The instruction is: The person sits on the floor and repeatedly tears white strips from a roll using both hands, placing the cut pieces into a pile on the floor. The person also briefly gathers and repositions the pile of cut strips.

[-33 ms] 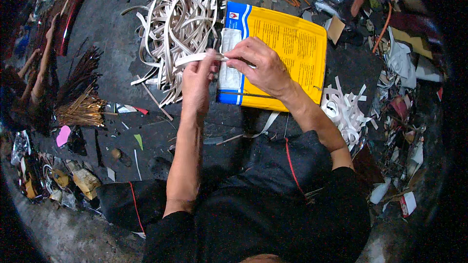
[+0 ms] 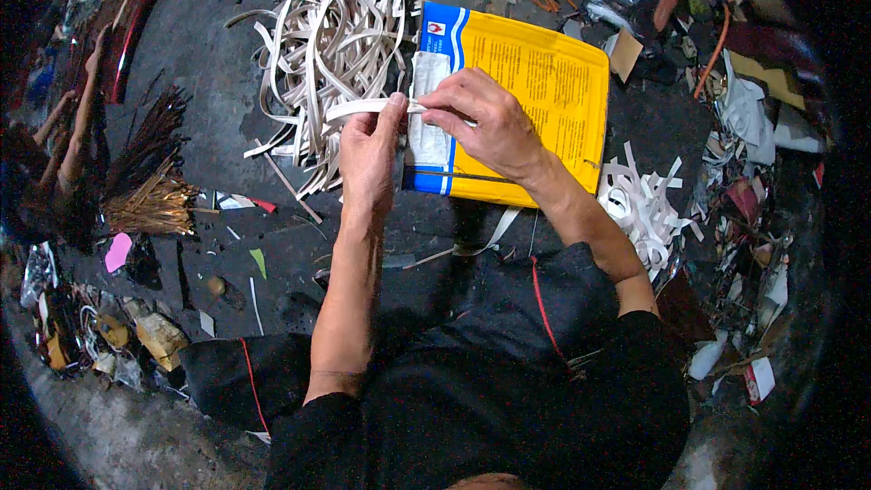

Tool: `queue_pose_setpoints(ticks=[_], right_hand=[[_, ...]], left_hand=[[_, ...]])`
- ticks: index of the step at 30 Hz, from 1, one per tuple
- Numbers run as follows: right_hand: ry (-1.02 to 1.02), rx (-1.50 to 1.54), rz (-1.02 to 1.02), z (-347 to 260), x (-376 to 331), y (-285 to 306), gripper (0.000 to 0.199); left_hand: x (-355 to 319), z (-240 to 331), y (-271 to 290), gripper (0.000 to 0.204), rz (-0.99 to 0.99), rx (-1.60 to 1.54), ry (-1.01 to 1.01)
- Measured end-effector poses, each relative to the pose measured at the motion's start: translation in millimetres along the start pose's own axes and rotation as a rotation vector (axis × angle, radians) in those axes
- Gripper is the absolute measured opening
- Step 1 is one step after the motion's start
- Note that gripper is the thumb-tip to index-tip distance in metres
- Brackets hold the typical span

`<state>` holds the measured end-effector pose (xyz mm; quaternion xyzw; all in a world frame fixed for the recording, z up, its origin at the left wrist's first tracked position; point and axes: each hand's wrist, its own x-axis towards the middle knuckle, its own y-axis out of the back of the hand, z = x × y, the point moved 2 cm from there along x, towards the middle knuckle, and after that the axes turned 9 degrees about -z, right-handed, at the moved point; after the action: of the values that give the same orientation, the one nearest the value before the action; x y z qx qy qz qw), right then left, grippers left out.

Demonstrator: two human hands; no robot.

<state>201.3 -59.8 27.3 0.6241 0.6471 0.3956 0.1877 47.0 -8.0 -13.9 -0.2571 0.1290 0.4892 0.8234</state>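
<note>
Your left hand (image 2: 367, 163) pinches a white strip (image 2: 358, 109) between thumb and forefinger; your right hand (image 2: 490, 127) is closed on it near its end. The right fingertips hide that end. The strip lies above the left edge of the yellow-and-blue panel (image 2: 535, 82), beside the heap of strips (image 2: 331, 54); where it enters the heap cannot be traced. Compared with the earlier frame, your left thumb is sharper and slightly nearer the right hand. A white pad (image 2: 429, 145) rests on the panel, partly covered by your right hand.
</note>
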Motion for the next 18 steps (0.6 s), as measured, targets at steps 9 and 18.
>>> queue_pose_setpoints(ticks=[9, 18], right_hand=[[-0.015, 0.068, 0.006, 2.6, 0.8, 2.7, 0.014], [-0.015, 0.052, -0.008, 6.6, -2.9, 5.8, 0.012]], left_hand=[[31.0, -26.6, 27.5, 0.025, -0.136, -0.208, 0.078], [42.8, -37.5, 55.4, 0.025, -0.085, -0.150, 0.098]])
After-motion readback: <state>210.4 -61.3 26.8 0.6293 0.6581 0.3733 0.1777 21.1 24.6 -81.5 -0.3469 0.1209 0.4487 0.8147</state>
